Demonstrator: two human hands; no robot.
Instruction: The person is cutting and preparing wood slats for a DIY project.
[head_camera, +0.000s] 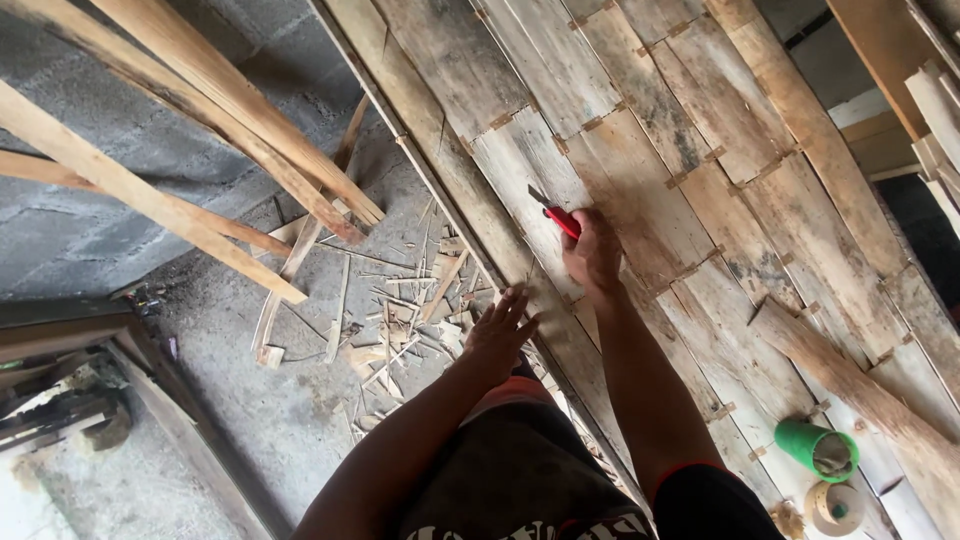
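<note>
Fingers of the right hand (592, 252) are wrapped tight around a red knife (556, 215), its tip on the wood panel (700, 200). The left hand (497, 333) rests at the panel's edge, fingers spread. Nearby, a green cup (815, 449) lies tipped on its side with something pale inside. A tape roll (834, 508) sits just beside it.

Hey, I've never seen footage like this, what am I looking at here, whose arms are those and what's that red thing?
This is one picture from a camera worn on a person's head, looking down, so the two bare arms are the wearer's own. The right hand grips a red-handled utility knife, its blade against a panel of weathered wooden planks. The left hand rests open at the panel's edge. Wood scraps litter the concrete floor, long battens lean at left, and a green cup and a tape roll sit on the planks.
</note>
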